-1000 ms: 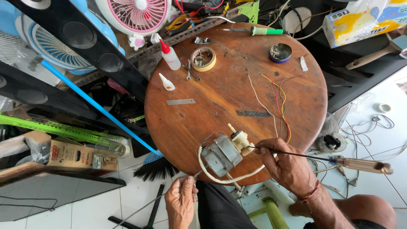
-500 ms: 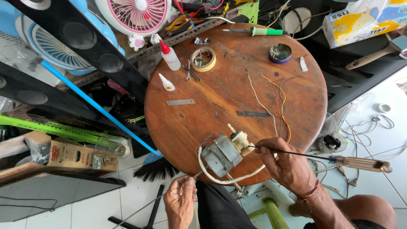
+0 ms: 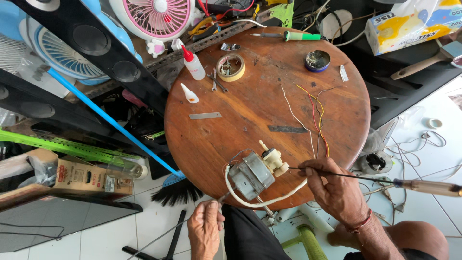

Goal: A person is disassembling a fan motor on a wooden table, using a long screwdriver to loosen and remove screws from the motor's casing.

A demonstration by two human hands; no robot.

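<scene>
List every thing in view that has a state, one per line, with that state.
Left hand: pinching a thin wire at the table edge.
Right hand: gripping the soldering iron, tip at the motor.
Fan motor: lying on the round table, white cable looped around it.
Glue bottle: capped, upright.
Tape roll: lying flat.

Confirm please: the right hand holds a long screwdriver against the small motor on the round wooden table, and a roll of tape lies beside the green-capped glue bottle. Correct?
Not quite. The head view shows the glue bottle has a red cap, not green. The right hand, screwdriver, motor, table and roll of tape are as stated.
</scene>
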